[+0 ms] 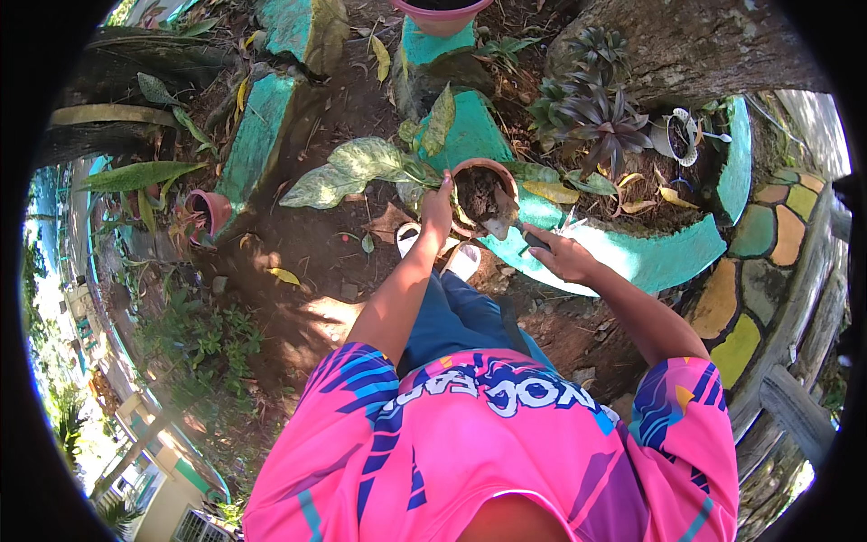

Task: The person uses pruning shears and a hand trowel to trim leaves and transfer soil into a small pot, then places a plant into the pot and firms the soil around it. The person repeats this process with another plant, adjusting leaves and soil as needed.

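Note:
My left hand point(437, 206) is closed around the stem of a variegated dieffenbachia-like plant point(366, 169), beside the left rim of a terracotta-coloured pot point(513, 181). The plant's broad leaves spread to the left, outside the pot. Dark soil point(477, 192) fills part of this pot, which stands against a turquoise-painted border. In my right hand point(562, 256) is the dark handle of a hand trowel point(502, 220). Its soil-smeared blade reaches over the pot's near right rim, onto the soil. The exact grip of my left fingertips is partly hidden.
A curved turquoise concrete border point(643, 257) runs to the right, with dark-leaved plants point(613, 129) behind it. Another pink pot point(215, 211) lies tilted at left; one more point(443, 20) stands at the top. A white pot point(683, 139) sits near the tree trunk point(698, 47).

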A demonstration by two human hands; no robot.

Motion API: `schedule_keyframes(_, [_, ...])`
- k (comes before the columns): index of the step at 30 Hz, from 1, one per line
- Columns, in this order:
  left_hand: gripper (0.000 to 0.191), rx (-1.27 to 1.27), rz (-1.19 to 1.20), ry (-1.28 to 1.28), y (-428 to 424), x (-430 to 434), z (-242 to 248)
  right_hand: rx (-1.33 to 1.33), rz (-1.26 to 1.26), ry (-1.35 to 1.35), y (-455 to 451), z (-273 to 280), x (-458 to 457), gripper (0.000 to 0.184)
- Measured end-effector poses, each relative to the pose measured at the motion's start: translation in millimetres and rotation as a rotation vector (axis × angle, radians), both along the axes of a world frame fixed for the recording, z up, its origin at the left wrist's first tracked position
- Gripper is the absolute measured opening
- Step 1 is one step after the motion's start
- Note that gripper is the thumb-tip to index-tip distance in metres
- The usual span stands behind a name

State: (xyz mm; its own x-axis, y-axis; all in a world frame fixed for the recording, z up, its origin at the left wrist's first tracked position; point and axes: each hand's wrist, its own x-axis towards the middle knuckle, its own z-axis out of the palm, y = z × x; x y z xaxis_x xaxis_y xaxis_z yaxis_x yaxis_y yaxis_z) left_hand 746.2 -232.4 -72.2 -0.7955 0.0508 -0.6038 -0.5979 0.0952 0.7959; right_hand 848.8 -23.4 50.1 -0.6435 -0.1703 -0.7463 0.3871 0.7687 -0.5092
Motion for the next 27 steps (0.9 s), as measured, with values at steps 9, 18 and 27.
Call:
schedule_keyframes(9, [0.042,-0.013,-0.079,-0.026,-8.0,-17.1,0.7,-0.276,-0.475,-0.295,-21.1,14.3,-28.7,0.062])
schedule_keyframes(18, [0.046,0.185,-0.221,0.209,-14.8,-28.6,-29.8,-0.347,-0.566,-0.424,-16.5,29.8,-35.8,0.048])
schedule_keyframes(27, [0.053,0.065,-0.385,0.319,-6.8,-42.7,2.8,-0.406,-0.817,-0.526,-13.8,42.4,-32.9,0.033])
